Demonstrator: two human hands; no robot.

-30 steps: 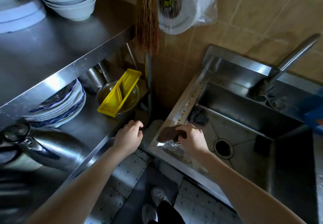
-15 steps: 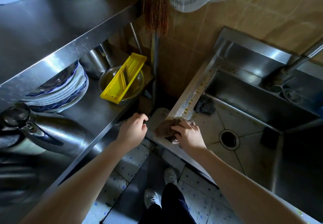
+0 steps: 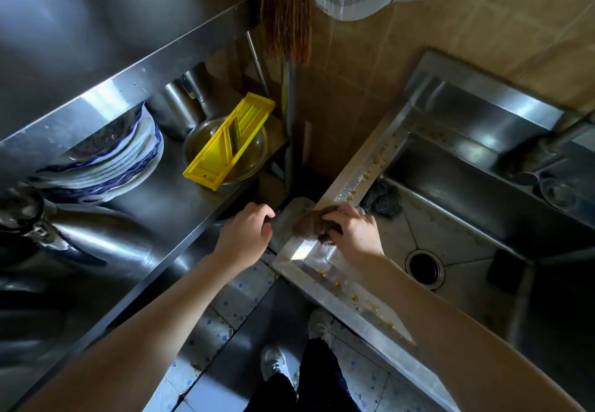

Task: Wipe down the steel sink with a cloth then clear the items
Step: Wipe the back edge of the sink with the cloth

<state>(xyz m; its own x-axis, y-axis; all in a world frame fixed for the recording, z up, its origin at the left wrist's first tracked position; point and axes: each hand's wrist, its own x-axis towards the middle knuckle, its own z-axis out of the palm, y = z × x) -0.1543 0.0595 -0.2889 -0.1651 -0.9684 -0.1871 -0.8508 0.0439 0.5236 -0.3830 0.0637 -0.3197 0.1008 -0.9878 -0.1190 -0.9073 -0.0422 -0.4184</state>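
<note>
Right hand (image 3: 352, 233), one cloth (image 3: 310, 223), farther up sink (image 3: 363, 170) rim.

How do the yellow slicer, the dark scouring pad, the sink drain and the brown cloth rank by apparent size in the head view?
1. yellow slicer
2. dark scouring pad and sink drain: too alike to rank
3. brown cloth: unsure, partly hidden under the right hand

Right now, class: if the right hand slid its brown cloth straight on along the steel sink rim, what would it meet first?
Most likely the yellow food crumbs on the steel rim just beyond the right hand and its brown cloth; nothing larger shows there.
</note>
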